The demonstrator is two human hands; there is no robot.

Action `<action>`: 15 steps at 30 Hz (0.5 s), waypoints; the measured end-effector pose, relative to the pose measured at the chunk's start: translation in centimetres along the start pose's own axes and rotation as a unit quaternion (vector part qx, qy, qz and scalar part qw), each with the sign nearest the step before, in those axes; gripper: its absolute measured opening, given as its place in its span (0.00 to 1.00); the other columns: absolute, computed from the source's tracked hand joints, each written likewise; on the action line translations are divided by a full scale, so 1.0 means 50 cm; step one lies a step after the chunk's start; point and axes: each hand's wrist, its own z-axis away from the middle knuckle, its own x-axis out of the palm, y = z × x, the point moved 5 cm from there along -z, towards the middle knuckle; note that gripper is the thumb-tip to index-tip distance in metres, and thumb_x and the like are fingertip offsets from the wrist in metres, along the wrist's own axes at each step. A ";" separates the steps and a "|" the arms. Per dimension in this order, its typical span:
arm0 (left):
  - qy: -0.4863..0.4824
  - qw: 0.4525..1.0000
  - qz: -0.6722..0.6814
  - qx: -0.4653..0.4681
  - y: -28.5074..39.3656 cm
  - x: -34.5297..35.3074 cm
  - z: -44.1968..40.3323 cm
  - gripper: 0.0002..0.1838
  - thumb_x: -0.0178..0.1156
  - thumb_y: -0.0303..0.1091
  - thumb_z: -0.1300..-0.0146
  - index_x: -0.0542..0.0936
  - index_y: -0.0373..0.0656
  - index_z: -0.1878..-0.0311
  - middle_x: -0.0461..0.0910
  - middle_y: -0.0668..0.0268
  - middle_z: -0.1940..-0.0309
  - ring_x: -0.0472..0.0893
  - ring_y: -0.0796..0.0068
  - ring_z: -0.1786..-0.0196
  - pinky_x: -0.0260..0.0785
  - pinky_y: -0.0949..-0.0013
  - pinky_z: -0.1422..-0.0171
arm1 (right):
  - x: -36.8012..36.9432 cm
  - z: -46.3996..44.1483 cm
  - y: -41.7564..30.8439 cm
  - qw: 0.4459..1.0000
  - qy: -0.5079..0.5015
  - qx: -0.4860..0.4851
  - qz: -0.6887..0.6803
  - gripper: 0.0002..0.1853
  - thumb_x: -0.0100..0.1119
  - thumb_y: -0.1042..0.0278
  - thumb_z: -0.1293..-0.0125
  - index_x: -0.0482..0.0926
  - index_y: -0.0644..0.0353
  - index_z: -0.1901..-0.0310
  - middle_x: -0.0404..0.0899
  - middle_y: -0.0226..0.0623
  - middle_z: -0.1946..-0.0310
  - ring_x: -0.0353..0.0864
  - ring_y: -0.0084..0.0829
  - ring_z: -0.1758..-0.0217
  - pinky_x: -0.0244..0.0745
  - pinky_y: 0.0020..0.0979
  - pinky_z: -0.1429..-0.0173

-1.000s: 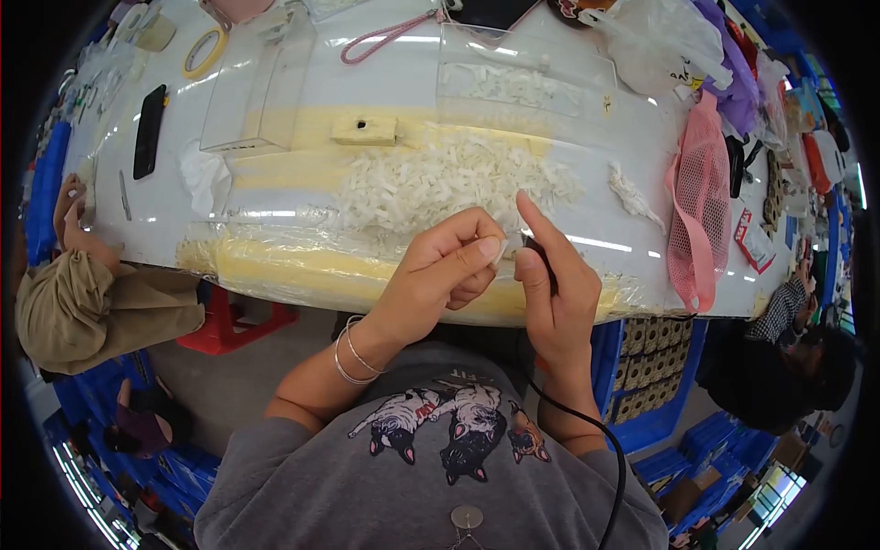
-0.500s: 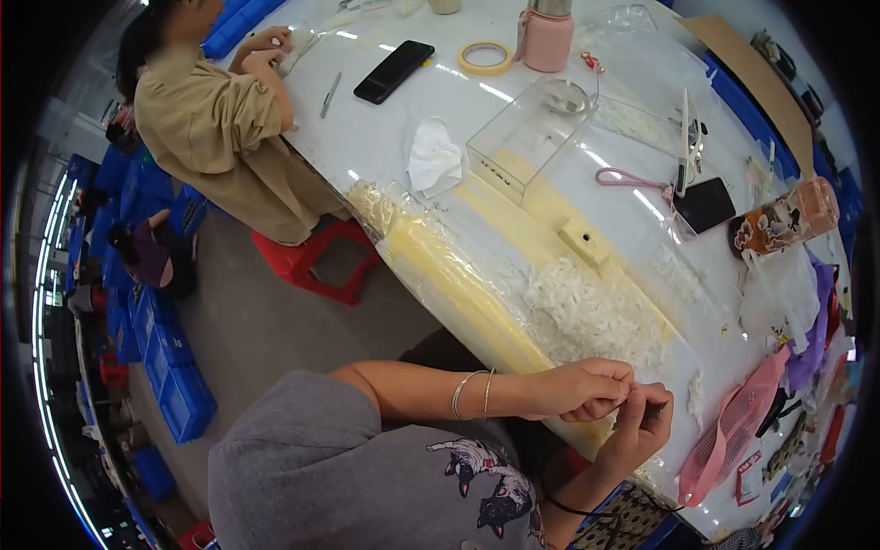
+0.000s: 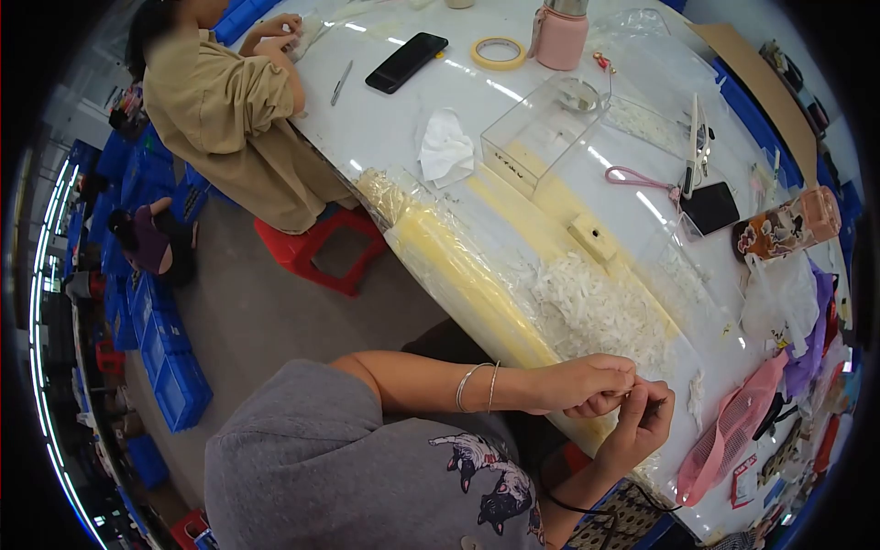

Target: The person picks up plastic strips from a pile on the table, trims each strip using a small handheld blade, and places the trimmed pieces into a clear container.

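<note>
My left hand [image 3: 591, 385], with two thin bracelets on its wrist, is closed in a pinch at the table's front edge. What its fingertips hold is too small to tell. Touching it from the right, my right hand [image 3: 643, 417] has its fingers curled round something dark, mostly hidden; a black cable [image 3: 577, 510] runs below it. Just beyond both hands lies a pile of white strips [image 3: 600, 307]. A pale block with a dark hole [image 3: 593, 238] sits behind the pile.
A clear box [image 3: 536, 137], white tissue [image 3: 446, 148], black phone [image 3: 407, 63], tape roll [image 3: 498, 52] and pink bottle [image 3: 559, 38] stand farther back. A pink mesh bag [image 3: 733, 431] lies right. A co-worker [image 3: 229, 110] sits at the far left beside a red stool [image 3: 321, 247].
The view has swung to the left, bringing the co-worker into sight. My hands have come together; my right index finger, raised earlier, is now bent in.
</note>
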 end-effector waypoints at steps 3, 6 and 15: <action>-0.004 1.000 -0.004 0.005 0.002 -0.001 0.001 0.16 0.44 0.48 0.18 0.64 0.52 0.64 0.59 0.80 0.78 0.51 0.89 0.79 0.40 0.78 0.79 | 0.004 0.000 -0.005 1.000 -0.015 -0.021 -0.004 0.04 0.61 0.73 0.26 0.78 0.65 0.57 0.72 0.28 0.67 0.68 0.19 0.65 0.62 0.21 0.59; -0.003 1.000 0.000 0.011 0.002 0.001 -0.002 0.17 0.44 0.49 0.18 0.64 0.52 0.65 0.59 0.79 0.78 0.51 0.89 0.79 0.41 0.78 0.79 | -0.009 -0.003 0.004 1.000 -0.005 0.025 0.001 0.04 0.60 0.74 0.26 0.78 0.65 0.57 0.71 0.28 0.67 0.67 0.18 0.65 0.61 0.20 0.60; -0.031 0.997 0.074 -0.018 0.019 -0.005 -0.005 0.19 0.47 0.48 0.19 0.63 0.51 0.67 0.61 0.76 0.78 0.53 0.89 0.80 0.41 0.80 0.81 | -0.020 -0.018 0.008 0.998 0.049 0.017 0.043 0.05 0.64 0.74 0.29 0.79 0.65 0.58 0.72 0.27 0.68 0.68 0.19 0.65 0.62 0.21 0.61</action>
